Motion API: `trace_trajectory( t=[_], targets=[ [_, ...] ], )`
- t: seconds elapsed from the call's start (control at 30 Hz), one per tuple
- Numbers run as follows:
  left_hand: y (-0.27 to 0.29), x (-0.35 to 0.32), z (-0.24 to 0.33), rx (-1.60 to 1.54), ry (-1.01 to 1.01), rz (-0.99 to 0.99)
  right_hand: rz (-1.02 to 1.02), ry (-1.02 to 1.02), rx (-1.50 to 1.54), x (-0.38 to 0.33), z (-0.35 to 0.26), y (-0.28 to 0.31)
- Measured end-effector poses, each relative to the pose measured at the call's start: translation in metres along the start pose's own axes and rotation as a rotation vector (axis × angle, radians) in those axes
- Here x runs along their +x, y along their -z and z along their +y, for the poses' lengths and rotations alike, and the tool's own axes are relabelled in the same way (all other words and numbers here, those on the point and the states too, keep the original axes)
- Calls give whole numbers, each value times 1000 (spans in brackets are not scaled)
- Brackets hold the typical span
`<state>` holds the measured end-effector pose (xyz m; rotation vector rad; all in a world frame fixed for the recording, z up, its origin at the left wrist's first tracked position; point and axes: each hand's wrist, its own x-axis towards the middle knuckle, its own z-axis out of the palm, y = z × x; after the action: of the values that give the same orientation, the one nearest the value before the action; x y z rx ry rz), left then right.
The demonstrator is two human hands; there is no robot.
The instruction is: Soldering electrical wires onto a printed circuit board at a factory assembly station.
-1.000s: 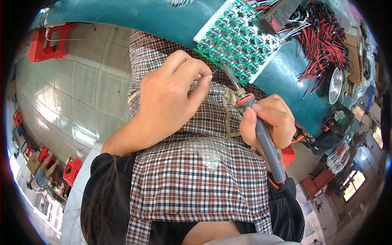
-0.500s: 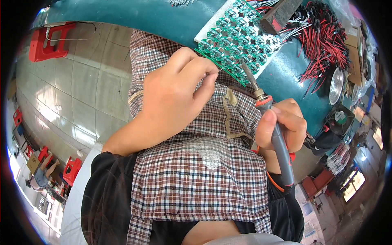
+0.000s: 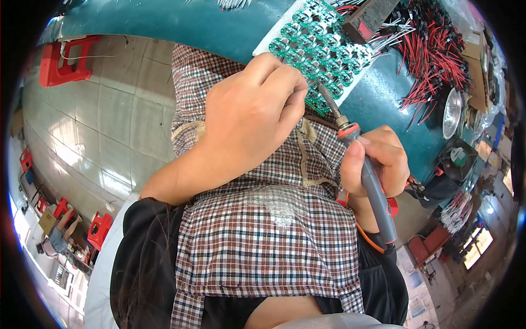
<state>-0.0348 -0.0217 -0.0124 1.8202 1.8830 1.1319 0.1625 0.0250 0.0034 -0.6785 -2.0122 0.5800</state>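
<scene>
Both hands move up: right hand (image 3: 375,159) grips iron (image 3: 359,159), left hand (image 3: 255,109) pinches near board (image 3: 318,49). Touch lightly.

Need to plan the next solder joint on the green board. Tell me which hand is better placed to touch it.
Right. The right hand grips the soldering iron, its tip at the green board. The left hand is closed beside the tip; what it holds is hidden.

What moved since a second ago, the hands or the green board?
The right hand lifted the soldering iron, so its tip now reaches the green circuit board panel. The left hand shifted slightly up toward the board's edge. The board, the red and black wires and the teal table stayed put.
</scene>
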Motion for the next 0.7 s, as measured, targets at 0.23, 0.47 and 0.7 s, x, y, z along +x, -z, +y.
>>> trace_trajectory(
  t=[0.23, 0.47, 0.7],
  targets=[
    [3, 2, 5, 11, 28, -43, -41, 3, 37, 8, 3, 4],
    [4, 2, 6, -16, 6, -33, -3, -14, 39, 4, 4, 7],
    [3, 12, 8, 36, -6, 22, 25, -24, 7, 8, 12, 14]
  ],
)
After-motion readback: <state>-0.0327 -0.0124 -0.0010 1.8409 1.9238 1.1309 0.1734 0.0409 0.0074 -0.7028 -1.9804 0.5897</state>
